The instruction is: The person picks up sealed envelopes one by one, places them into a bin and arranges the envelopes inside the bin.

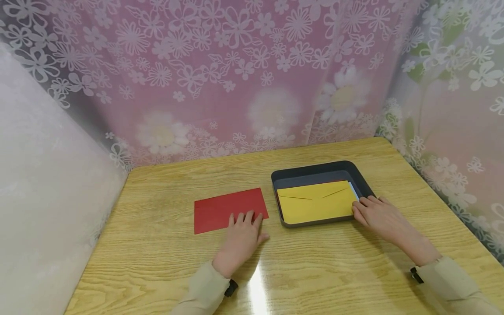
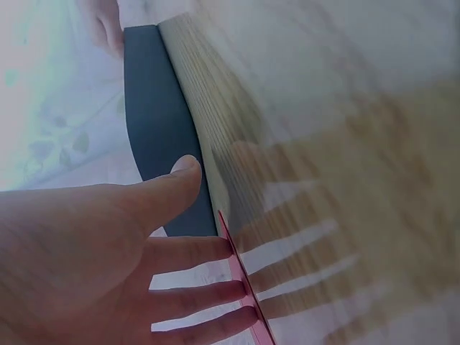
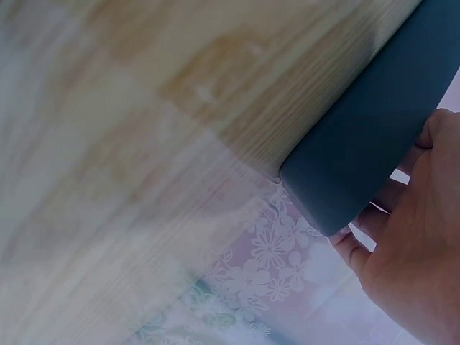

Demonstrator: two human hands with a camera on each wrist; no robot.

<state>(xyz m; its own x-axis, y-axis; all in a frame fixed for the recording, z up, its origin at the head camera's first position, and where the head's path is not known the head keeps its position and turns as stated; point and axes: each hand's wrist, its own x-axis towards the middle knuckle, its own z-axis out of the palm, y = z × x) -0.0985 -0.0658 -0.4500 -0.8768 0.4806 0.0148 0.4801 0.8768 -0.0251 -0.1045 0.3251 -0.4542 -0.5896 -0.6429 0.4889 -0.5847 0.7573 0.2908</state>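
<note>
A red envelope point(image 1: 224, 212), its upper face plain, lies flat on the table left of a dark grey tray point(image 1: 315, 168). My left hand point(image 1: 242, 238) rests its spread, straight fingers on the envelope's near right part; its thumb points toward the tray. In the left wrist view those fingertips point(image 2: 241, 289) touch the envelope's thin edge. Inside the tray a yellow envelope point(image 1: 315, 205) lies flap side up, with slivers of red and pale blue paper showing beneath. My right hand point(image 1: 379, 218) grips the tray's right rim near the front corner, fingers bent over it in the right wrist view.
The wooden table point(image 1: 157, 262) extends around the tray and the red envelope. Flowered pink curtain point(image 1: 220, 87) hangs behind its back edge, with pale cloth point(image 1: 47, 175) along the left and more flowered curtain point(image 1: 453, 131) on the right.
</note>
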